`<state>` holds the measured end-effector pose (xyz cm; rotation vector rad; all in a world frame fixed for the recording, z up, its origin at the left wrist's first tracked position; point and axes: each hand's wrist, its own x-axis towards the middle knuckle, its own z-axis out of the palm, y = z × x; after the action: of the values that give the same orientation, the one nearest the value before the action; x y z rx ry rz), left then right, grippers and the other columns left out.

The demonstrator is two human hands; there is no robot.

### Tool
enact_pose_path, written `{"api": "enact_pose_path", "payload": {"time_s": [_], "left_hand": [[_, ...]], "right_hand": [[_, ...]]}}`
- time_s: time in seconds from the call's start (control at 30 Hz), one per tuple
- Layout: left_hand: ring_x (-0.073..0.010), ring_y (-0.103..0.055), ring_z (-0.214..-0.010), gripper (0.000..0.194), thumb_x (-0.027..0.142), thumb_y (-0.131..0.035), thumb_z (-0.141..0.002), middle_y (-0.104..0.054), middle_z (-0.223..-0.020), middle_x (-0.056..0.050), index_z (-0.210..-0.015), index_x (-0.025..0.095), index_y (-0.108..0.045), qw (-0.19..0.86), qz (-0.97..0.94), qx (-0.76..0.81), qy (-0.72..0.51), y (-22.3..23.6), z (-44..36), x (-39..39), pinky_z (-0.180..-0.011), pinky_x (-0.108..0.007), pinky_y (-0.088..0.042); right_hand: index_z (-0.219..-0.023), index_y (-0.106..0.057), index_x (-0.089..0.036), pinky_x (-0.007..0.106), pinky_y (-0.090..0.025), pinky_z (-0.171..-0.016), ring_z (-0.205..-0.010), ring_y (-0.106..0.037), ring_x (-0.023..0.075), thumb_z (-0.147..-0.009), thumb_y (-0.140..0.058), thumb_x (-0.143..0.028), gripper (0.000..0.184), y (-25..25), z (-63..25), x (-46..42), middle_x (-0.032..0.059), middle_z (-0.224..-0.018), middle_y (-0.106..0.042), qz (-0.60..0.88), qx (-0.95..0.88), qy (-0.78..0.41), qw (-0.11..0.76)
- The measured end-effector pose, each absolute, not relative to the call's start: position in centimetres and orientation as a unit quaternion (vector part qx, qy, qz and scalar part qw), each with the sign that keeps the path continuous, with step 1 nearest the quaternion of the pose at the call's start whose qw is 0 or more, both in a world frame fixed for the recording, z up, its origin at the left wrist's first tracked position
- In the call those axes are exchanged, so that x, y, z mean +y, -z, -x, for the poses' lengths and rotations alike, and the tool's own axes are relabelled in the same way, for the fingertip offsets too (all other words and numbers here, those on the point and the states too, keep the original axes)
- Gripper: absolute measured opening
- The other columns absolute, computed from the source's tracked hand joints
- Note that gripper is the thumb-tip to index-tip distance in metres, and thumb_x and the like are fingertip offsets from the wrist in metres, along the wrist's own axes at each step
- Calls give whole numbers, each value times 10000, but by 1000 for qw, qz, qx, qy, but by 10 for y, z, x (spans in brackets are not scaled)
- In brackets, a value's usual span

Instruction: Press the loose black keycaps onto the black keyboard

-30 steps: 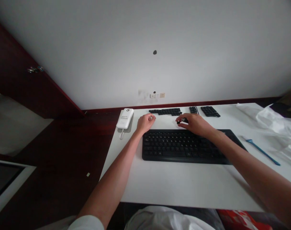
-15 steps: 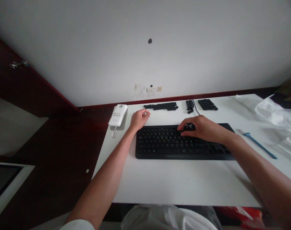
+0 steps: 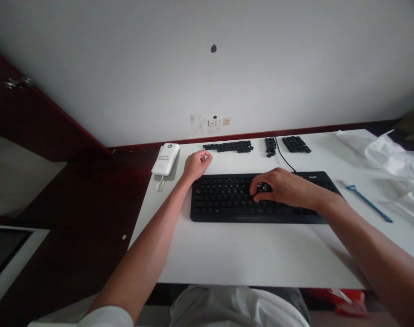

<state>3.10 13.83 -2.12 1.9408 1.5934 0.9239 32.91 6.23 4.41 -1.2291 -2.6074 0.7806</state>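
Note:
A black keyboard point(image 3: 227, 211) lies on the white table, its right part covered by my right hand point(image 3: 278, 185). That hand is curled over the middle of the keys, thumb and fingertips close together at the key tops. A small shiny thing shows inside the curl, but I cannot make out what it is. My left hand point(image 3: 196, 164) rests at the keyboard's upper left corner, its fingers curled in toward the thumb; whatever it may hold is hidden. Beyond the hands lie loose black keycaps in groups: a long left group point(image 3: 229, 146), a narrow middle group point(image 3: 270, 146) and a right block point(image 3: 295, 144).
A white power bank point(image 3: 165, 160) with a short cable loop lies at the table's left edge. To the right are a blue-handled brush point(image 3: 370, 203) and crumpled white plastic point(image 3: 384, 152). A dark cable point(image 3: 284, 159) runs from the keyboard toward the wall.
My right hand has shifted slightly left and down over the keys, and its thumb and fingertips have come closer together. My left hand stays at the corner. The view has tilted slightly.

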Motion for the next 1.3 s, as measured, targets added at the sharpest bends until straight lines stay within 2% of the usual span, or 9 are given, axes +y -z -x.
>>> {"api": "enact_pose_path", "payload": {"time_s": [0.23,0.63,0.87,0.97,1.07,1.13,1.23,1.3], "left_hand": [[-132,-426,-571,269,395,-568,-910,-491,-570,36,-894,197,-748,229,-709,575,-339,22,-30,138,-616,-278,-292],[-133,-436,-573,271,397,-566,-910,-507,-573,33,-896,198,-750,222,-710,579,-333,22,-30,139,-623,-280,-292],[-130,-424,-563,271,407,-569,-910,-498,-568,35,-887,200,-743,228,-709,575,-339,23,-30,139,-614,-280,-284],[-130,-421,-565,276,412,-565,-913,-496,-569,37,-890,202,-742,230,-710,574,-337,23,-30,139,-612,-277,-286],[-132,-427,-573,275,410,-565,-911,-496,-571,38,-890,203,-745,228,-711,574,-335,22,-30,139,-617,-276,-296],[-131,-430,-573,269,401,-567,-908,-498,-567,39,-882,202,-745,228,-711,575,-336,22,-30,139,-619,-277,-301],[-129,-428,-567,267,395,-567,-906,-502,-559,37,-867,196,-742,226,-710,575,-338,22,-30,139,-623,-279,-303],[-130,-428,-567,267,390,-567,-906,-504,-559,36,-869,193,-743,223,-711,576,-337,22,-30,139,-629,-280,-306]], "right_hand": [[-949,-805,-317,331,-524,-782,-837,-735,205,-876,-750,-315,92,-45,-325,60,-31,-960,-814,403,-874,-263,66],[-919,-797,-318,338,-511,-757,-794,-710,204,-862,-764,-301,68,-43,-326,60,-24,-918,-802,402,-877,-254,63],[-954,-794,-315,341,-515,-781,-831,-718,212,-886,-750,-325,82,-44,-327,61,-19,-956,-807,404,-879,-250,51],[-954,-799,-318,335,-510,-775,-849,-722,218,-887,-758,-389,106,-47,-329,62,-18,-957,-807,409,-874,-253,65],[-903,-792,-293,327,-482,-694,-710,-676,197,-885,-750,-524,236,-54,-331,61,-13,-822,-773,431,-859,-247,122],[-801,-751,-253,321,-426,-608,-593,-583,168,-873,-735,-609,364,-58,-330,58,-13,-674,-685,453,-831,-262,187],[-572,-525,-226,318,-297,-502,-490,-394,129,-859,-704,-692,576,-59,-324,52,-24,-519,-452,427,-747,-392,327],[-520,-351,-240,316,-222,-461,-447,-270,109,-869,-688,-685,659,-55,-315,48,-47,-484,-300,366,-651,-518,416]]}}
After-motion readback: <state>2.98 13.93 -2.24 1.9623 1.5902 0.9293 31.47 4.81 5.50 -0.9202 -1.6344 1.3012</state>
